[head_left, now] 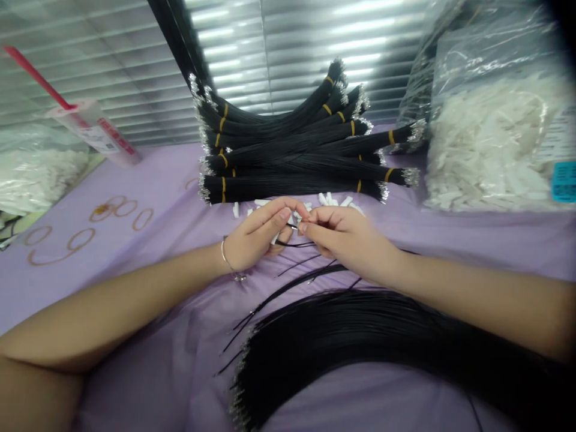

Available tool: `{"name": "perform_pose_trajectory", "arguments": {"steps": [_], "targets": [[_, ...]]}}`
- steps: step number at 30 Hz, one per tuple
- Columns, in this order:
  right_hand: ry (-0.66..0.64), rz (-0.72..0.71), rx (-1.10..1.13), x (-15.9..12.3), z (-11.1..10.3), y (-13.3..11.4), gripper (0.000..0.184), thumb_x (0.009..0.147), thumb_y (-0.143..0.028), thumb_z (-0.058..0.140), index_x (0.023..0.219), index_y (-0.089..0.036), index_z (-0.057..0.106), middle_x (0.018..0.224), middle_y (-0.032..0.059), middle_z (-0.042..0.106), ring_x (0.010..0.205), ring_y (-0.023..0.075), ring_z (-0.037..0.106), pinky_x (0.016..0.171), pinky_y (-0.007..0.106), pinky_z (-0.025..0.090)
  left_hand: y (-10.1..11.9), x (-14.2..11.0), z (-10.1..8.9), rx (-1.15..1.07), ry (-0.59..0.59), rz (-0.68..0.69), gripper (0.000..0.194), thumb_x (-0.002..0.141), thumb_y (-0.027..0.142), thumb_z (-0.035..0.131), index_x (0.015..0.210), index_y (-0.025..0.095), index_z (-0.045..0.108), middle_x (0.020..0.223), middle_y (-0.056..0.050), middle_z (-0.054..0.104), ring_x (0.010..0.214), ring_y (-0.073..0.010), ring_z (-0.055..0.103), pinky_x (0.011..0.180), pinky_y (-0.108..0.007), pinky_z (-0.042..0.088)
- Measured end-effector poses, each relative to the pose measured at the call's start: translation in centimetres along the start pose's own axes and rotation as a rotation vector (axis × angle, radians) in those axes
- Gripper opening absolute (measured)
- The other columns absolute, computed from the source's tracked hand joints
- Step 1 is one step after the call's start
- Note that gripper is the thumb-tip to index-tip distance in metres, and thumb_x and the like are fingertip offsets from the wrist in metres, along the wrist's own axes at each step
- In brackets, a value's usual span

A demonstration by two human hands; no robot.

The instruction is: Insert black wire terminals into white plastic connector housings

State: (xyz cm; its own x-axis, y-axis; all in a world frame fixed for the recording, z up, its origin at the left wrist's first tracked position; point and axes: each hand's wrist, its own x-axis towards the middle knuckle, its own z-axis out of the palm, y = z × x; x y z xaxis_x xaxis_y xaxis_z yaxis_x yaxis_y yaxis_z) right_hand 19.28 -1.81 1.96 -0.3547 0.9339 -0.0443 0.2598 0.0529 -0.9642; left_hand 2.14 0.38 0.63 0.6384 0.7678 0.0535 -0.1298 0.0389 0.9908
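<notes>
Black wires (360, 324) spread in a broad, curved sheaf over the purple cloth (157, 336) below the hands, smooth and dark, with silvery metal tips crowded at the left end. Beyond the hands lie stacked bundles (279, 144) of similar black strands, tied near their ends with yellow bands and silvery at both ends. Clear bags full of whitish pieces stand on either side, the right bag (495, 144) looking larger than the left bag (40, 174).

The left hand (256, 234) and right hand (337, 234) meet between sheaf and bundles. The right thumb and forefinger pinch the held wire (294, 244), thin and black with a small shiny end, between the two hands. The left fingers curl around the same spot; whether they are closed on anything cannot be told. A pink cup (108, 135) leans at left, near tan rubber bands (81, 239). Small white pieces (328, 200) lie just beyond the fingertips.
</notes>
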Motion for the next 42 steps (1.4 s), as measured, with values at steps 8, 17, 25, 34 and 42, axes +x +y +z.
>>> {"name": "perform_pose_trajectory", "arguments": {"steps": [8,17,25,34,42], "targets": [[-0.008,0.009,0.031,-0.09,0.2,0.09,0.026,0.083,-0.032,0.051,0.062,-0.017,0.048,0.047,-0.0072,0.038,0.041,0.0049,0.028,0.042,0.023,0.022,0.0,0.0,0.06,0.014,-0.002,-0.003,0.028,0.09,0.041,0.039,0.098,0.016,0.049,0.049,0.007,0.027,0.037,-0.0026,0.02,0.032,-0.013,0.019],[-0.02,-0.005,0.001,-0.18,0.17,0.09,0.02,0.083,-0.028,0.052,0.072,-0.015,0.063,0.049,-0.0066,0.038,0.045,0.0053,0.028,0.044,0.023,0.023,0.25,-0.23,0.39,0.173,0.019,-0.017,0.044,0.09,0.044,0.036,0.124,0.016,0.042,0.054,0.006,0.03,0.038,-0.003,0.024,0.033,-0.015,0.022],[0.009,-0.063,-0.031,-0.39,0.22,0.34,0.02,0.082,-0.029,0.053,0.071,-0.018,0.065,0.066,-0.0008,0.059,0.057,0.0093,0.045,0.054,0.025,0.034,0.51,-0.04,0.4,0.357,-0.091,0.072,0.046,0.093,0.039,0.031,0.127,0.01,0.038,0.052,0.007,0.029,0.042,-0.0056,0.026,0.039,-0.019,0.023],[0.001,-0.11,-0.028,-0.44,0.32,0.26,0.021,0.083,-0.031,0.054,0.069,-0.019,0.065,0.063,-0.0014,0.059,0.058,0.0098,0.048,0.056,0.025,0.036,-0.02,-0.12,-0.08,0.663,-0.118,0.271,0.041,0.093,0.032,0.028,0.129,0.014,0.039,0.074,-0.002,0.049,0.066,-0.0098,0.044,0.06,-0.021,0.04],[-0.035,-0.025,0.05,-0.24,0.46,-0.36,0.022,0.084,-0.029,0.051,0.069,-0.017,0.06,0.048,-0.006,0.044,0.042,0.0059,0.029,0.044,0.024,0.025,0.21,0.22,0.05,0.118,-0.051,-0.055,0.047,0.09,0.048,0.033,0.122,0.015,0.042,0.055,0.006,0.034,0.036,-0.0029,0.027,0.032,-0.015,0.025]]}}
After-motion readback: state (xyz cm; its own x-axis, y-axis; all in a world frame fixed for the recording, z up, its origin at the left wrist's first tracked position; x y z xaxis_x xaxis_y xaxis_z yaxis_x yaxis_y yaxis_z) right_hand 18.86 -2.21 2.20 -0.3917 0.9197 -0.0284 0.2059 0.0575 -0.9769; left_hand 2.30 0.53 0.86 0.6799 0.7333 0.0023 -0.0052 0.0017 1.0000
